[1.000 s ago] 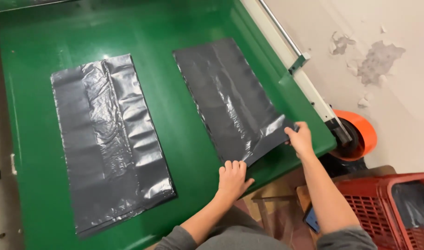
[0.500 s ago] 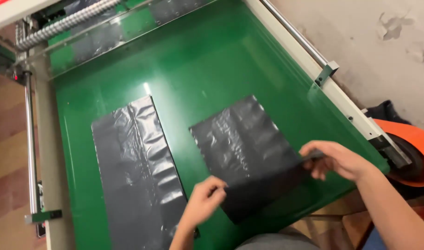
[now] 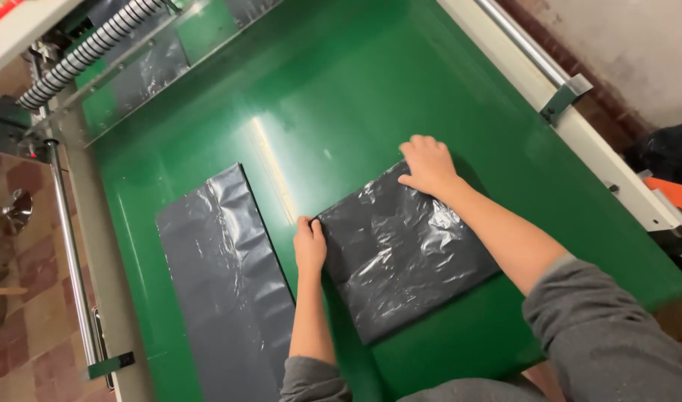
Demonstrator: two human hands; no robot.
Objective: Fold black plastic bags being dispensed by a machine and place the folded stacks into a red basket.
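Two dark grey plastic bags lie on a green conveyor belt (image 3: 370, 97). The right bag (image 3: 404, 257) is folded in half into a short rectangle. My left hand (image 3: 309, 246) presses its far left corner, fingers curled on the fold edge. My right hand (image 3: 429, 164) lies flat on its far right corner, palm down. The left bag (image 3: 221, 290) lies long and unfolded beside my left arm, untouched.
A white metal side rail (image 3: 572, 119) with a grey bracket runs along the belt's right edge. At the far end sit a ribbed hose (image 3: 87, 52) and a machine opening with more dark plastic. A steel bar (image 3: 69, 246) borders the left side, above tiled floor.
Both hands carried the near end of the right bag away from me and laid it over the far end, folding it in half. My hands now rest at the far corners.
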